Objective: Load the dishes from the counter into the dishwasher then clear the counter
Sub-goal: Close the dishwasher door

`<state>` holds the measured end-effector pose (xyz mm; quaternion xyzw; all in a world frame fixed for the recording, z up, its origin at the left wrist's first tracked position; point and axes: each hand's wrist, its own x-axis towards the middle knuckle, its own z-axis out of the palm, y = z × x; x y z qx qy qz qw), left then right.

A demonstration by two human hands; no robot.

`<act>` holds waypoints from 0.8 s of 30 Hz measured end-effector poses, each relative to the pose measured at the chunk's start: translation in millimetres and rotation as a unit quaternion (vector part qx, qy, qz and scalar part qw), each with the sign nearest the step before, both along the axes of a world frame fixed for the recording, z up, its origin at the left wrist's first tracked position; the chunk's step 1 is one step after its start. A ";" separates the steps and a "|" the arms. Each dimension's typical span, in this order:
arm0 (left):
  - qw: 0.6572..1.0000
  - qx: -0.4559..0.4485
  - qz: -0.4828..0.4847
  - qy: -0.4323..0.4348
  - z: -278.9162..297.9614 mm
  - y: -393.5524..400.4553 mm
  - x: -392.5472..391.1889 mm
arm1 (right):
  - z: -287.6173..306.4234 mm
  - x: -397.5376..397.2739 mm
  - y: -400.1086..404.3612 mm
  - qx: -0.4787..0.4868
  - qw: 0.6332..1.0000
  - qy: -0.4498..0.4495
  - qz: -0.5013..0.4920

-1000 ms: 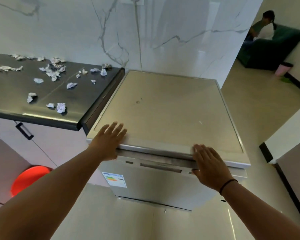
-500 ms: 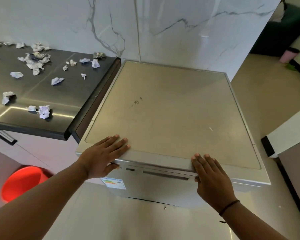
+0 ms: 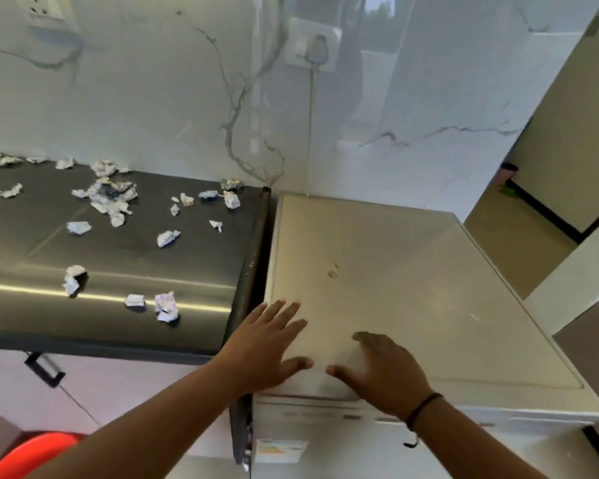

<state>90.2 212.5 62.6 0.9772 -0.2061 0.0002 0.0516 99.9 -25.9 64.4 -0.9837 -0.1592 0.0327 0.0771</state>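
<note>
The dishwasher (image 3: pixel 412 271) is a pale metal box with a flat top, standing right of the dark counter (image 3: pixel 118 257), its door closed. My left hand (image 3: pixel 267 344) lies flat with spread fingers on the near left corner of its top. My right hand (image 3: pixel 384 371), a black band at the wrist, rests palm down on the top near the front edge, close beside the left. Both hands hold nothing. Several crumpled paper scraps (image 3: pixel 108 195) lie scattered over the counter. No dishes are in view.
A red tub (image 3: pixel 32 454) sits on the floor at the lower left, below a cabinet with a black handle (image 3: pixel 45 369). A wall socket with a plugged cord (image 3: pixel 312 50) is above the dishwasher. An open passage with tan floor (image 3: pixel 519 243) lies to the right.
My view has swung left and up, bringing more counter and wall into sight. Both hands slid further onto the dishwasher top, and my right hand moved left, close to the left one.
</note>
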 end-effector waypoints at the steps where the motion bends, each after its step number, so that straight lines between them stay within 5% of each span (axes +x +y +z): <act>1: 1.000 0.006 0.010 -0.006 4.7 18.3 4.4 | 1.6 2.5 27.1 0.003 1.000 -0.013 0.008; 9: 0.995 0.001 0.096 -0.012 41.7 112.7 63.3 | 39.7 85.6 133.0 -0.035 0.995 -0.090 0.035; 16: 0.989 -0.002 0.106 -0.106 124.6 145.9 149.6 | 138.9 218.1 173.3 -0.111 0.973 -0.201 0.035; 24: 0.972 0.041 0.104 -0.209 228.6 154.7 265.7 | 248.3 357.7 225.7 -0.031 0.971 -0.236 -0.003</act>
